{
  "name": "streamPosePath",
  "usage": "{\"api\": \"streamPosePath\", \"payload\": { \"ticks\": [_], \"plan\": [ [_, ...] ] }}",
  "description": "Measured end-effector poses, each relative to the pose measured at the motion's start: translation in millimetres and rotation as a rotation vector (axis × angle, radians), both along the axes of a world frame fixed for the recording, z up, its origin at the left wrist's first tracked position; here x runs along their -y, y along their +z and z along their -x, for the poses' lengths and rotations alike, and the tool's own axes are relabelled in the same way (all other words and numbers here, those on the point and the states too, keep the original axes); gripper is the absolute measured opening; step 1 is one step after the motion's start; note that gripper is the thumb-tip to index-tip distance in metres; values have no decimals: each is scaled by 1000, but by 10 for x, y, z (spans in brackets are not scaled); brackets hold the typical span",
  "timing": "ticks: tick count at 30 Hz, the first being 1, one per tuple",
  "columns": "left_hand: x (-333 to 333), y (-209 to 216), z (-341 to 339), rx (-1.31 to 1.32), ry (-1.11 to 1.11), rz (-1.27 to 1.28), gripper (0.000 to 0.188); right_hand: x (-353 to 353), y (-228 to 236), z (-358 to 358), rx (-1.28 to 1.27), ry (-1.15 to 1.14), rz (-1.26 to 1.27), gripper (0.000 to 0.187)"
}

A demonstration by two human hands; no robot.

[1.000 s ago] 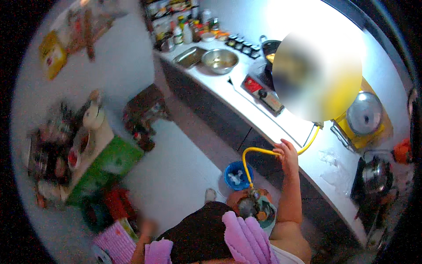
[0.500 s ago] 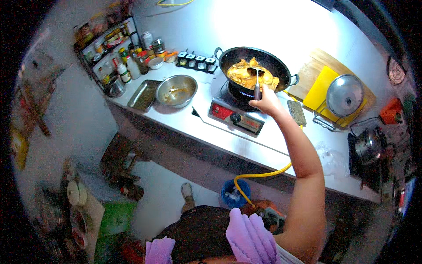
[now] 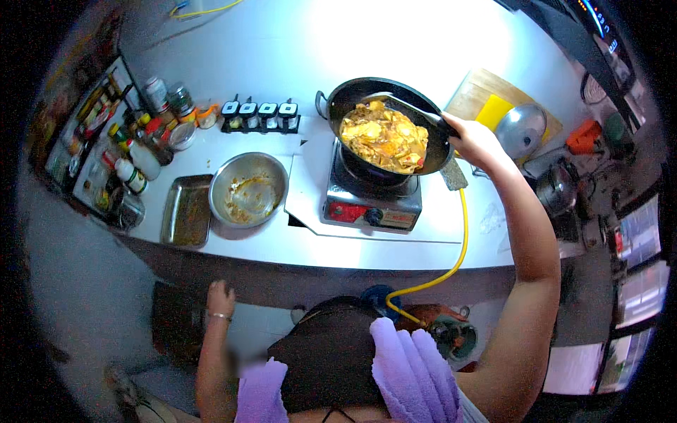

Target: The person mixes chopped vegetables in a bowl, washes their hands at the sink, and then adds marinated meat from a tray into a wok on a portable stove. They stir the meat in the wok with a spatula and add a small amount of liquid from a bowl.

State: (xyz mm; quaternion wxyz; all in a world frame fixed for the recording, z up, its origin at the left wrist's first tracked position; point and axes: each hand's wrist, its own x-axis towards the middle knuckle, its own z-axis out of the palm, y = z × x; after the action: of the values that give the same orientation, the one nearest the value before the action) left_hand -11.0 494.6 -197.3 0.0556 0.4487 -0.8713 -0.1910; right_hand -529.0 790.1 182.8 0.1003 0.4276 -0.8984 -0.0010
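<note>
My right hand (image 3: 477, 143) is closed round the dark handle of a spatula (image 3: 416, 107) at the wok's right side. The spatula's metal end reaches to the far side of the food. A black wok (image 3: 352, 90) with loop handles sits on a portable gas stove (image 3: 372, 208). Golden-brown pieces of food (image 3: 384, 137) in sauce fill the wok's bottom; what kind they are I cannot make out. Low on the left, in front of the counter, hangs my left hand (image 3: 221, 299). Its fingers are loosely bent and slightly apart, with nothing visible in them.
Left of the stove stand a steel bowl (image 3: 220, 187) and a metal tray (image 3: 171, 218). Behind them are seasoning boxes (image 3: 261, 116) and several bottles (image 3: 144, 158). A pot lid (image 3: 520, 130) leans at the right near a cutting board (image 3: 469, 95). A yellow hose (image 3: 462, 247) crosses the counter edge.
The spatula has gone from the middle of the food to its far side, its handle swinging right with my right hand. My left hand has come into view. The whole view has shifted.
</note>
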Motion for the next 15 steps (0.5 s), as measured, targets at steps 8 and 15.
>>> {"api": "streamPosePath", "payload": {
  "ticks": [8,15],
  "plan": [
    [-43,807,1538,-382,-481,172,29,784,29,196,-76,31,-373,39],
    [143,1346,2097,-322,-488,171,28,264,81,407,23,126,-319,43]
  ]
}}
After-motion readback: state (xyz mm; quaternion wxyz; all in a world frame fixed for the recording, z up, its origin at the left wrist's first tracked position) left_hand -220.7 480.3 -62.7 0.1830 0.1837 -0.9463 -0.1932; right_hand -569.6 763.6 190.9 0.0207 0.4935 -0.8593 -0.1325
